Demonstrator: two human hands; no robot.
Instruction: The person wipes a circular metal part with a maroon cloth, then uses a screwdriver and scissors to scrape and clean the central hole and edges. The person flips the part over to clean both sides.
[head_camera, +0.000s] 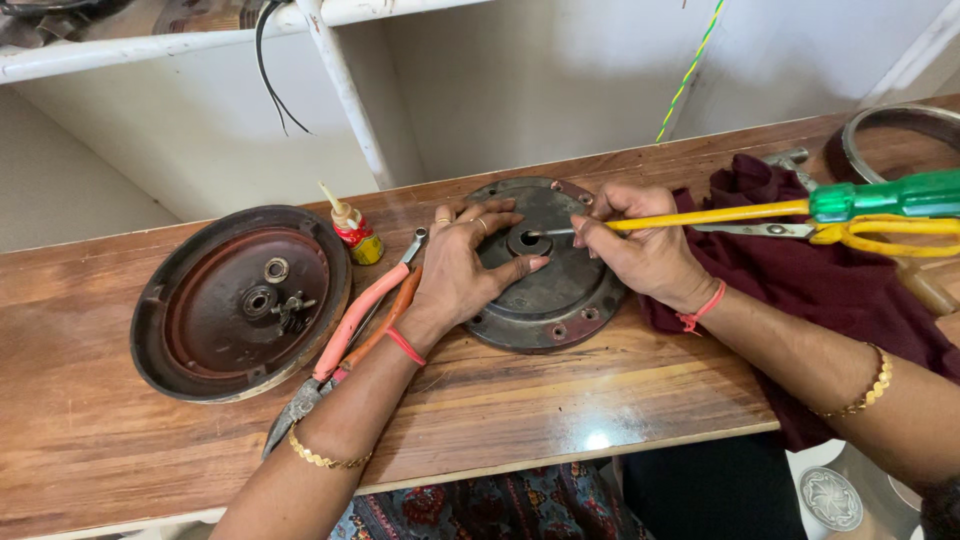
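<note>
wooden bench (560, 400) carries our work. far left: dished cover (240, 300), hollow up, parked aside. pliers (345, 345) beside wrist, within reach. left hand (460, 275) fingers spread flat, bracing round plate (545, 290) at bench centre. right hand (640, 250) fingers closed around yellow screwdriver (720, 213), tip at centre hole (529, 239). maroon cloth (820, 280) right.

Wooden bench (560, 400) carries two round metal covers (240, 300) (545, 300), pliers (345, 340), oil bottle (352, 232) (small), maroon cloth (800, 280).
</note>
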